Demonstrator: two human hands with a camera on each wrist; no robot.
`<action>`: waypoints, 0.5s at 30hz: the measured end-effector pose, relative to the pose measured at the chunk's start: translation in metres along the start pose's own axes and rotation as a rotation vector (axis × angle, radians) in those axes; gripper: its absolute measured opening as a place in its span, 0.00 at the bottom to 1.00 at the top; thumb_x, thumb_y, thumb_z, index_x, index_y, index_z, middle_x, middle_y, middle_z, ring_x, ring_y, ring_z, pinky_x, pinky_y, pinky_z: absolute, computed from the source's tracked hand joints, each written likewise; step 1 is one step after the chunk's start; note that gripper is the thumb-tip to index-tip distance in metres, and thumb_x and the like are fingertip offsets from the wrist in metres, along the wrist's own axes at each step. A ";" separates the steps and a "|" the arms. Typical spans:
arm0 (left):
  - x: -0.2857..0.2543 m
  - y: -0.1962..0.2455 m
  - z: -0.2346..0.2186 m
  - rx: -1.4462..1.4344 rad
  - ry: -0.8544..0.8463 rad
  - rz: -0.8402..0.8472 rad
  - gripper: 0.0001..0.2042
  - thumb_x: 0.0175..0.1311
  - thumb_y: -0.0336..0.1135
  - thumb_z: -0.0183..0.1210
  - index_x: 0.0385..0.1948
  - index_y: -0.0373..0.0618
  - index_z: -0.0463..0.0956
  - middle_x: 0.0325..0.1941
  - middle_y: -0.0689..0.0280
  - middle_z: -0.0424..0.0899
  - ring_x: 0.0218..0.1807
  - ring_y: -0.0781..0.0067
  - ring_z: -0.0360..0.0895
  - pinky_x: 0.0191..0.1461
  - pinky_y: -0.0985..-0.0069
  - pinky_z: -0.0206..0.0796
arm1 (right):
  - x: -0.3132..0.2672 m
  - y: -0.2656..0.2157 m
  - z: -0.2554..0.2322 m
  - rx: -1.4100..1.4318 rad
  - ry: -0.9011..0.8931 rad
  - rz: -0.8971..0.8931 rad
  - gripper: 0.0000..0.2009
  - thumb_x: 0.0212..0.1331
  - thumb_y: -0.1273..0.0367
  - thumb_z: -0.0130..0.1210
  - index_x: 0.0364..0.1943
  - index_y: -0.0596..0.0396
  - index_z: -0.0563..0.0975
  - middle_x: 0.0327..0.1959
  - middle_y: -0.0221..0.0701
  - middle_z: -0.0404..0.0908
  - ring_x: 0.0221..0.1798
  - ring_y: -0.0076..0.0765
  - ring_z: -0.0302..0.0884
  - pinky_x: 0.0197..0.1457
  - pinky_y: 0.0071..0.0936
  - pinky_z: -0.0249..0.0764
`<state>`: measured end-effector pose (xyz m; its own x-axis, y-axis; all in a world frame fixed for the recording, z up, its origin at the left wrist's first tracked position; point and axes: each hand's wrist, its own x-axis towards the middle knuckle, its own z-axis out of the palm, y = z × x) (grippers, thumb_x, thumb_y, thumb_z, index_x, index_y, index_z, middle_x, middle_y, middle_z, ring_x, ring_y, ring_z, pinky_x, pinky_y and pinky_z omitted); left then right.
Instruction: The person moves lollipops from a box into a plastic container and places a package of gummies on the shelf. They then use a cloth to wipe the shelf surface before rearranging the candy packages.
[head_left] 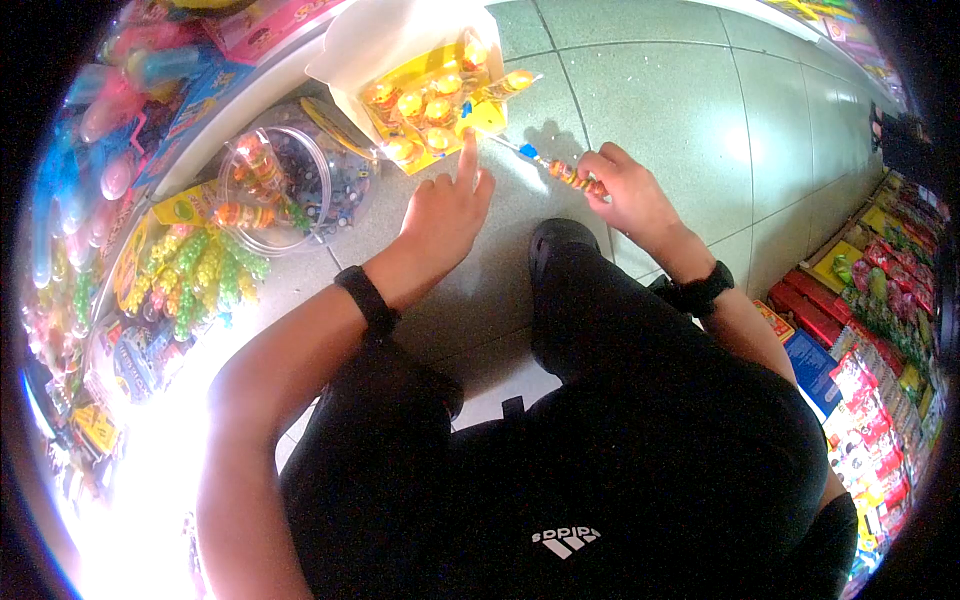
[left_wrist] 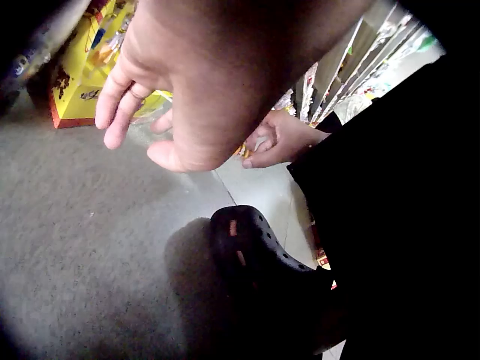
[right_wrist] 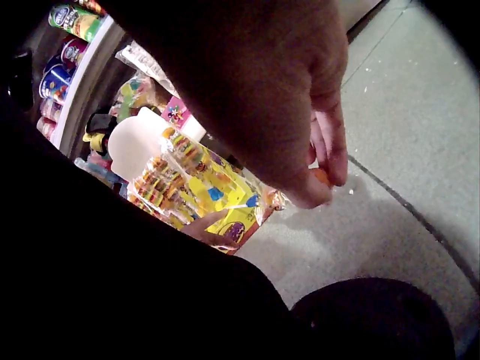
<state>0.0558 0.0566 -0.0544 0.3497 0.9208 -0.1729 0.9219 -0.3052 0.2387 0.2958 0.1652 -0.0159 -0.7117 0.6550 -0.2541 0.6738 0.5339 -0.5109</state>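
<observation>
My right hand [head_left: 633, 198] pinches one end of a wrapped candy stick [head_left: 570, 175], banded orange, yellow and red, with a blue piece toward its far end. It points toward a yellow candy box [head_left: 487, 117] on the floor, whose white lid [head_left: 345, 48] stands raised. Several similar wrapped candy sticks [head_left: 438, 110] lie in the box. My left hand [head_left: 440, 215] is at the box's near side, index finger stretched toward its edge. In the left wrist view, the left hand's fingers [left_wrist: 112, 105] look loosely extended. The right hand [right_wrist: 300, 105] hides most of its candy stick in the right wrist view.
Left of the box stands a round clear tub [head_left: 322, 165] holding more candy sticks. Nearby lie yellow and green grape-like bunches [head_left: 190, 270], beside shelves of colourful toys [head_left: 110, 150]. Packets [head_left: 870, 400] line the right side. A black clog [head_left: 550, 240] rests on the tiled floor [head_left: 660, 110].
</observation>
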 end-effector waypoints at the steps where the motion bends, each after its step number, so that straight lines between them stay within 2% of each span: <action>1: 0.000 0.000 0.000 0.000 0.000 0.000 0.19 0.54 0.27 0.51 0.50 0.34 0.69 0.67 0.33 0.52 0.26 0.61 0.79 0.32 0.64 0.75 | 0.000 0.000 0.000 0.026 -0.007 0.028 0.09 0.49 0.76 0.54 0.36 0.51 0.73 0.34 0.38 0.73 0.37 0.50 0.76 0.40 0.40 0.75; 13: 0.000 -0.004 -0.002 -0.056 0.069 0.023 0.17 0.54 0.28 0.52 0.47 0.35 0.70 0.64 0.36 0.58 0.27 0.57 0.80 0.33 0.62 0.75 | 0.004 -0.003 -0.014 -0.002 0.007 0.031 0.09 0.48 0.76 0.53 0.35 0.51 0.73 0.33 0.38 0.72 0.36 0.51 0.76 0.40 0.40 0.75; 15: -0.002 -0.003 -0.006 -0.104 -0.004 -0.001 0.17 0.53 0.28 0.52 0.46 0.35 0.70 0.64 0.38 0.59 0.30 0.56 0.80 0.35 0.62 0.75 | 0.004 -0.005 -0.015 0.002 0.003 0.041 0.10 0.48 0.76 0.53 0.36 0.51 0.73 0.33 0.37 0.73 0.36 0.50 0.76 0.40 0.40 0.75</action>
<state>0.0517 0.0567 -0.0491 0.3498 0.9200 -0.1768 0.8999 -0.2775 0.3364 0.2926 0.1728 -0.0017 -0.6826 0.6780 -0.2727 0.7022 0.5050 -0.5019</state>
